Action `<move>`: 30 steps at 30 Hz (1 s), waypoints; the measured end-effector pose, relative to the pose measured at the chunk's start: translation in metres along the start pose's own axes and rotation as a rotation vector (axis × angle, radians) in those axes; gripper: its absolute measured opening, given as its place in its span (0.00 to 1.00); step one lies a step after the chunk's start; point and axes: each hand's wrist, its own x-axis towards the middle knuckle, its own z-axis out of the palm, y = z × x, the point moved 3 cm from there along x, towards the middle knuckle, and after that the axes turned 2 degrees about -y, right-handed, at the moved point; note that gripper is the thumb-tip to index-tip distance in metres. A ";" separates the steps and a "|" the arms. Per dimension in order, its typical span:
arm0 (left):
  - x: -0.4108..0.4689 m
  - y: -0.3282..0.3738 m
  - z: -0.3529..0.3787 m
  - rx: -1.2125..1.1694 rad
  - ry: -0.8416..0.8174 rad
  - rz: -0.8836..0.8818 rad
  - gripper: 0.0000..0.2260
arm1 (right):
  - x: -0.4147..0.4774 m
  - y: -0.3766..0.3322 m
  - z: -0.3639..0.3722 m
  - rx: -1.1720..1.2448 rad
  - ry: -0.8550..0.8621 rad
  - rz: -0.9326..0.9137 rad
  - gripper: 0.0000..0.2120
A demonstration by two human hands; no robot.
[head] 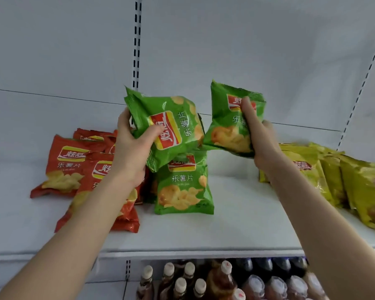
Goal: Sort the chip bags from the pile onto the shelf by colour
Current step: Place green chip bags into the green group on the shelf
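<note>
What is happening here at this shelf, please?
A person is sorting chip bags by colour. The left hand holds green bags, the right hand another green bag, above a green bag standing on the shelf. Red bags lie left, yellow bags right.

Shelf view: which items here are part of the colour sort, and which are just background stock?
Part of the job:
- green bag in left hand
- green bag in right hand
- green bag on shelf
- red bags
- yellow bags

Just there:
- bottles below
</note>
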 end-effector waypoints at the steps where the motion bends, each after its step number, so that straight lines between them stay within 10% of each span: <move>1: -0.002 0.000 -0.002 -0.002 0.028 0.004 0.25 | 0.002 0.002 -0.002 -0.045 0.007 -0.014 0.33; 3: -0.004 -0.001 -0.005 0.003 0.066 0.019 0.25 | 0.005 0.006 -0.003 -0.084 -0.043 0.025 0.40; 8: -0.003 -0.002 -0.006 0.007 0.094 0.030 0.22 | 0.003 0.006 -0.011 0.048 -0.129 -0.089 0.16; 17: -0.001 -0.001 -0.004 0.021 0.079 0.019 0.22 | 0.006 0.013 -0.024 -0.167 0.010 -0.362 0.12; 30: 0.002 0.004 -0.022 0.006 0.137 0.050 0.15 | 0.069 0.089 -0.034 -0.270 -0.042 0.055 0.23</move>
